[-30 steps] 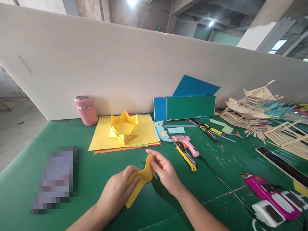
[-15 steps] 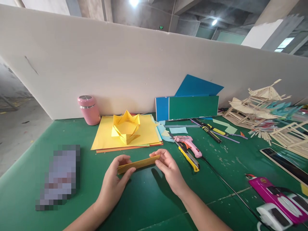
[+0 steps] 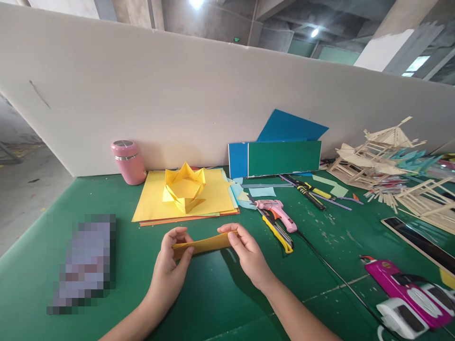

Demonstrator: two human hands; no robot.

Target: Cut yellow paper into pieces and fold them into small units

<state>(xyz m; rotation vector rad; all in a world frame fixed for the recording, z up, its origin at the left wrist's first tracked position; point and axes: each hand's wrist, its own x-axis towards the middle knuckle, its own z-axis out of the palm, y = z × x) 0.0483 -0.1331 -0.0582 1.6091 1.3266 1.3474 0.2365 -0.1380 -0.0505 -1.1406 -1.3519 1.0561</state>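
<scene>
Head view: left hand [image 3: 170, 265] and right hand [image 3: 247, 253] each pinch one end of a folded yellow paper strip [image 3: 202, 245], raised over the green table [image 3: 213, 303], near its front edge.

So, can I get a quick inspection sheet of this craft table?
Surface: green mat.
Job's things: folded yellow strip, held over the mat.
Clutter: paper crown on yellow sheets, pink flask, pink glue gun, yellow knife, stick models.
Hands: left hand and right hand each pinch one end of the strip.
Cables: black cable runs from the pink glue gun across the mat.
Surroundings: white partition along the far edge.
</scene>
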